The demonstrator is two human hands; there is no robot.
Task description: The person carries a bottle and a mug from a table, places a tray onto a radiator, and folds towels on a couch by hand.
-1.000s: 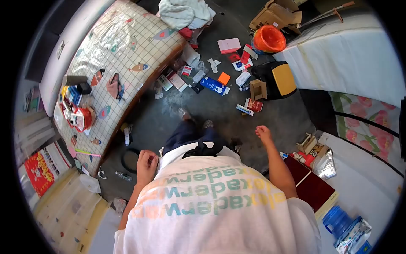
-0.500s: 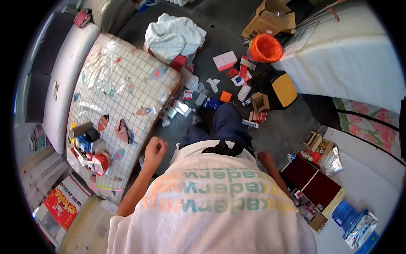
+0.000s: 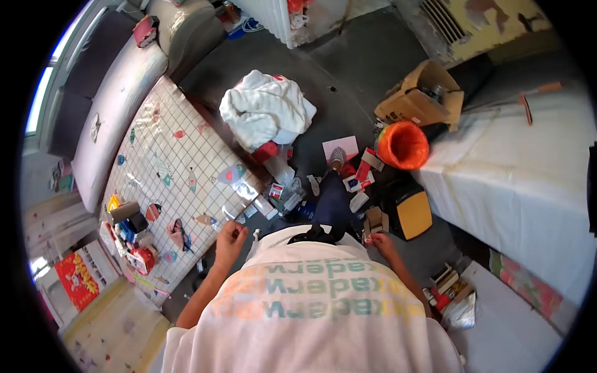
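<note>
My left hand (image 3: 231,235) is raised at my left side, fingers curled in, beside the corner of the low table with a checked, fish-patterned cover (image 3: 177,133). Nothing shows in it. Low on my right, my right hand (image 3: 380,241) has its fingers bent together, and I see nothing in it. In view it lies just below a small open cardboard box (image 3: 376,221) on the floor; I cannot tell whether they touch. One shoe (image 3: 337,156) overlaps a flat pink-and-white box (image 3: 348,145).
A heap of white cloth (image 3: 264,109) lies ahead. An orange-lined bin (image 3: 404,146) stands by a large cardboard box (image 3: 426,96). A black bin with a yellow lid (image 3: 413,213) is to the right. Small packages litter the floor between. A white-covered bed-like surface (image 3: 516,161) runs along the right.
I have stepped forward, and one foot now reaches the pink box. The bin and cloth appear lower in view. My right hand has come forward and up; my left stays curled.
</note>
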